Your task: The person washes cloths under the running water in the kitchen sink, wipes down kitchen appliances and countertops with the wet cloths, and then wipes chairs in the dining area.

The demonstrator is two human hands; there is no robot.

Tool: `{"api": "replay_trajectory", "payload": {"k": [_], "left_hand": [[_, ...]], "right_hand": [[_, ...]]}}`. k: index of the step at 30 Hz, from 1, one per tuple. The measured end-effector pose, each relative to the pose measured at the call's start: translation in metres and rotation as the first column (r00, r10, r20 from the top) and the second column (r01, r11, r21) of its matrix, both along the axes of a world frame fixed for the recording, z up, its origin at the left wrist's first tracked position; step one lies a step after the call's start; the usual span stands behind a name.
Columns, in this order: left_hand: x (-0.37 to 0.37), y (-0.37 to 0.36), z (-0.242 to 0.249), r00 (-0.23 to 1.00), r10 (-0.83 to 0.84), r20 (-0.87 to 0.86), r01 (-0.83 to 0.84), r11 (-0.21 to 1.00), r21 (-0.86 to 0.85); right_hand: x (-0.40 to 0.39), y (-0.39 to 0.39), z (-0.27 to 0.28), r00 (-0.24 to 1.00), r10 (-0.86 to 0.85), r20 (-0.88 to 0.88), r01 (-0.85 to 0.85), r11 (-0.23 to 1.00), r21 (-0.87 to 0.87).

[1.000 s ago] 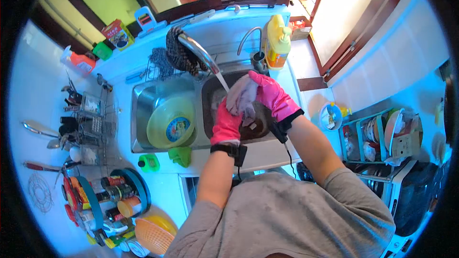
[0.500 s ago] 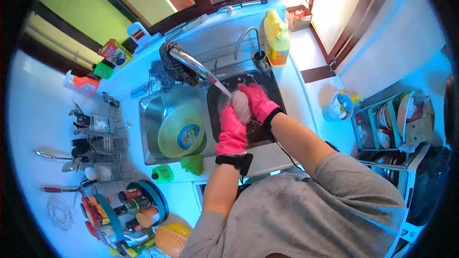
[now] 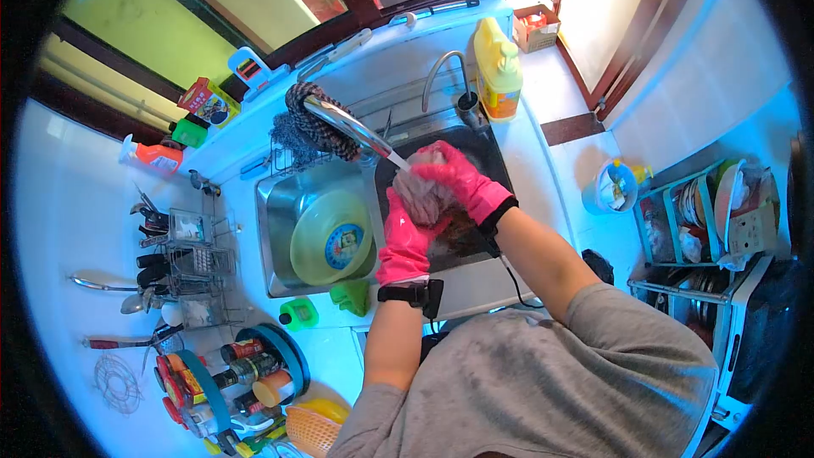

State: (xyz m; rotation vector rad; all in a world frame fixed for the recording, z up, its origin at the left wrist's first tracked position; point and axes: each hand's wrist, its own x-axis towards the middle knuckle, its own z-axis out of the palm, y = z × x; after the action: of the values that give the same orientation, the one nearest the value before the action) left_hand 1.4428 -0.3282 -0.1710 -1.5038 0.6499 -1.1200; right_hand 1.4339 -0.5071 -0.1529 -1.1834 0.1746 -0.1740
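Both my hands wear pink rubber gloves over the right-hand sink basin (image 3: 492, 153). A limp, wrinkled pinkish-grey cloth (image 3: 419, 200) is between them, under the chrome faucet (image 3: 352, 129), whose spout end points at it. My left hand (image 3: 402, 243) is closed on the cloth's lower left side, its thumb raised along the edge. From the upper right my right hand (image 3: 460, 176) grips the cloth, fingers curled over its top. Something reddish-brown shows in the basin below. In the left basin sits a translucent yellow-green plastic tub (image 3: 307, 248).
A yellow pump bottle (image 3: 498, 76) and a small curved tap (image 3: 430, 80) stand behind the sink. A dark knitted cloth (image 3: 309, 119) hangs on the faucet. Near the front edge are a green bottle (image 3: 298, 314) and a green cloth (image 3: 351, 297). A spice rack (image 3: 246, 373) stands at left.
The cloth was bunched into a compact ball and now hangs looser, with folds showing. My right hand has shifted over its top; my left hand has turned with its thumb up.
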Motion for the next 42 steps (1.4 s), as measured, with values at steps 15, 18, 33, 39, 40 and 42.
{"api": "replay_trajectory", "payload": {"k": [15, 18, 33, 39, 40, 42], "left_hand": [[0.016, -0.047, 0.025, 0.045, -0.780, -0.624, -0.478, 0.532, -0.699], [0.024, -0.046, -0.007, 0.130, -0.937, -0.325, -0.681, 0.154, -0.716], [0.027, 0.037, 0.079, 0.088, -0.874, -0.477, -0.968, 0.039, -0.249], [-0.009, 0.042, 0.021, 0.054, -0.807, -0.589, -0.884, 0.236, -0.404], [-0.014, 0.044, 0.014, -0.014, -0.784, -0.621, -0.862, 0.325, -0.390], [-0.013, 0.050, -0.011, -0.070, -0.761, -0.645, -0.826, 0.407, -0.390]], "right_hand": [[-0.033, 0.040, 0.028, 0.989, 0.055, 0.137, -0.004, 0.937, -0.349], [-0.030, 0.047, 0.017, 0.978, -0.137, 0.156, 0.173, 0.955, -0.241], [-0.019, -0.028, -0.102, 0.733, 0.377, -0.566, -0.671, 0.262, -0.694], [-0.049, 0.002, -0.114, 0.540, 0.211, -0.815, -0.829, -0.034, -0.558], [-0.052, 0.011, -0.079, 0.467, 0.165, -0.869, -0.858, -0.153, -0.490], [-0.054, 0.018, -0.084, 0.409, 0.098, -0.907, -0.866, -0.271, -0.420]]}}
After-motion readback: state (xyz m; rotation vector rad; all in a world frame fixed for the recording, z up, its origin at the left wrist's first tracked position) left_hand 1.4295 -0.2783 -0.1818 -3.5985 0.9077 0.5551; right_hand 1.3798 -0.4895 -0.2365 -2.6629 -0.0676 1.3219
